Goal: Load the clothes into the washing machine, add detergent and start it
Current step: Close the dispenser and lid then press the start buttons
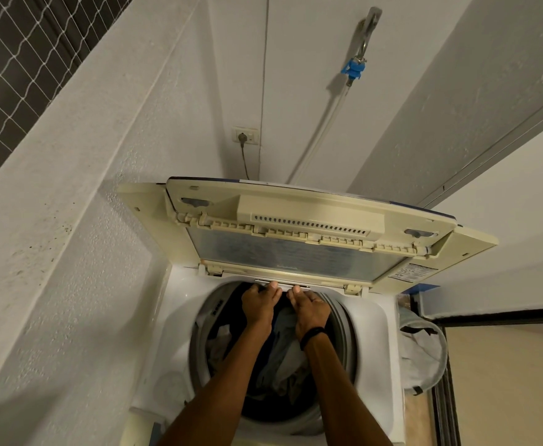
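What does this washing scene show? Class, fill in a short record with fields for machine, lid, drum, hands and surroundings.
machine: top-loading washing machine
lid: lid folded up and open
drum: clothes inside
left hand: left hand at the drum's back rim
right hand: right hand beside it, black wristband
surroundings: laundry bag to the right; wall socket with a plug in it

White textured walls (87,194) meet in a corner, speckled with dark spots at the left. A wall socket (246,136) holds a plug; above it a tap (367,27) carries a blue fitting (354,69). Netting (16,59) covers the upper left opening. A beige floor (495,381) shows at lower right.
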`<action>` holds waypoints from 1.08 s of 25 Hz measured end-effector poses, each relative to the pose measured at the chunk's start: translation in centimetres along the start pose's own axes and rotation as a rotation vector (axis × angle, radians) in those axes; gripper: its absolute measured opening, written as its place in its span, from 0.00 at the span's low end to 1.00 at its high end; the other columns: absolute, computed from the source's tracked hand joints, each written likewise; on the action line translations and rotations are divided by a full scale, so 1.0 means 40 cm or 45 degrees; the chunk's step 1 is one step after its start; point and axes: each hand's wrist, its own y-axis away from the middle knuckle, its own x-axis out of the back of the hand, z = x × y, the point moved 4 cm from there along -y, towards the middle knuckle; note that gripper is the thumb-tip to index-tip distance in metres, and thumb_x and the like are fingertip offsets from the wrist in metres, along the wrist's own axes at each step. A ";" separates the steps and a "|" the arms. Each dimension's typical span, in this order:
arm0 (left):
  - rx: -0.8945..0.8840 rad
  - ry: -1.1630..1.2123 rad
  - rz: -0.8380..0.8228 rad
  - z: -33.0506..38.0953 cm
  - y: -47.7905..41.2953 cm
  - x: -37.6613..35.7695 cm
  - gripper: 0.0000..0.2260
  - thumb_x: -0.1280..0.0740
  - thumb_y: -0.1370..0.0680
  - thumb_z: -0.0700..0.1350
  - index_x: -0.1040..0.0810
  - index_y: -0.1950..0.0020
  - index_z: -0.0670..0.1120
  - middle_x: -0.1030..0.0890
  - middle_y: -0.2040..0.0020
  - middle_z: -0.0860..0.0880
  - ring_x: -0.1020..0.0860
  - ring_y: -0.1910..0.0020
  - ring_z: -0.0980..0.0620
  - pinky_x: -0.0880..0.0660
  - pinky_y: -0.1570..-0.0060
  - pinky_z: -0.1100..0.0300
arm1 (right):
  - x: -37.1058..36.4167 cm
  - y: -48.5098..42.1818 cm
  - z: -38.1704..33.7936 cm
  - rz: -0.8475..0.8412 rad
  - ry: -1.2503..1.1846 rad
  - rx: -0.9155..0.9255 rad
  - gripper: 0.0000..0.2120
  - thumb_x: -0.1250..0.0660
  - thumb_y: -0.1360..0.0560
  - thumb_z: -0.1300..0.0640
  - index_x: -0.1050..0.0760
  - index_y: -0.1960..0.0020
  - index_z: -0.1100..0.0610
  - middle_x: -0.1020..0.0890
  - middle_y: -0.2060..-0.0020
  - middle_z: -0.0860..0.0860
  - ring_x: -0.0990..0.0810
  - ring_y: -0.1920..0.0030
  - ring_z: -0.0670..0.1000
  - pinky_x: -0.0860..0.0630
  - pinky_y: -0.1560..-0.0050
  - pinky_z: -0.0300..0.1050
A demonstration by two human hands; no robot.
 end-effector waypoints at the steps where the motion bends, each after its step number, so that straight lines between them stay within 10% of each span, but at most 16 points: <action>1: -0.020 -0.011 0.014 0.000 0.003 -0.005 0.07 0.31 0.22 0.37 0.23 0.48 0.32 0.18 0.52 0.40 0.17 0.53 0.46 0.18 0.57 0.62 | -0.001 -0.001 0.001 0.005 0.028 0.007 0.13 0.29 0.25 0.66 0.22 0.43 0.70 0.15 0.51 0.61 0.15 0.49 0.56 0.20 0.42 0.52; 11: -0.196 -0.588 0.116 -0.033 -0.008 -0.006 0.09 0.33 0.26 0.48 0.24 0.57 0.42 0.18 0.61 0.44 0.17 0.60 0.46 0.19 0.56 0.44 | -0.014 0.003 -0.005 0.151 0.296 0.079 0.07 0.29 0.25 0.61 0.18 0.50 0.64 0.14 0.57 0.57 0.15 0.54 0.52 0.18 0.47 0.48; 27: -0.219 -0.440 -0.052 0.136 0.113 0.065 0.05 0.34 0.22 0.45 0.21 0.56 0.46 0.16 0.58 0.44 0.15 0.55 0.47 0.19 0.50 0.47 | 0.038 0.063 -0.055 -0.075 0.678 0.116 0.03 0.30 0.26 0.64 0.19 0.55 0.64 0.18 0.65 0.54 0.19 0.61 0.52 0.17 0.49 0.52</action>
